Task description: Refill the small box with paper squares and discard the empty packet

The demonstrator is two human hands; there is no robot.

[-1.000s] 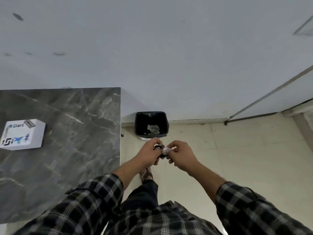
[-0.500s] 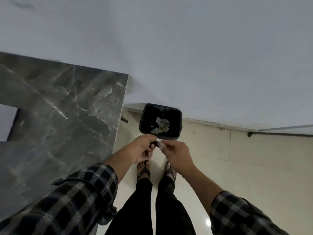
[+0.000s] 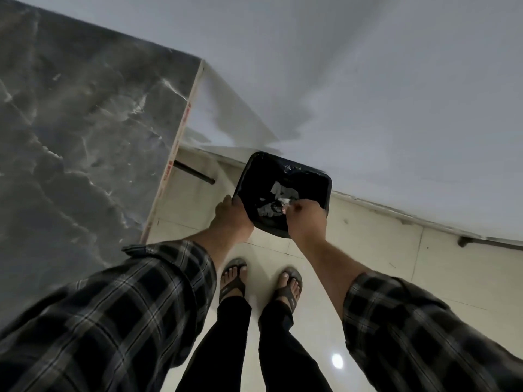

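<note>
A black waste bin (image 3: 254,179) stands on the floor against the wall, with scraps of white paper inside. My right hand (image 3: 307,217) is over the bin's near right part, its fingertips pinched on a small crumpled clear packet (image 3: 284,207). My left hand (image 3: 232,215) is at the bin's near left rim with its fingers curled and its back to the camera, so what it holds is hidden. The small box is out of view.
A dark marble counter (image 3: 85,137) fills the left side, its corner close to the bin. The white wall (image 3: 368,94) runs behind. My sandalled feet (image 3: 233,281) stand on pale floor tiles (image 3: 424,278) just short of the bin.
The camera has tilted down and closer to the bin. Both hands have moved forward and apart, from in front of the bin to its rim and opening. The white box on the counter has left the view.
</note>
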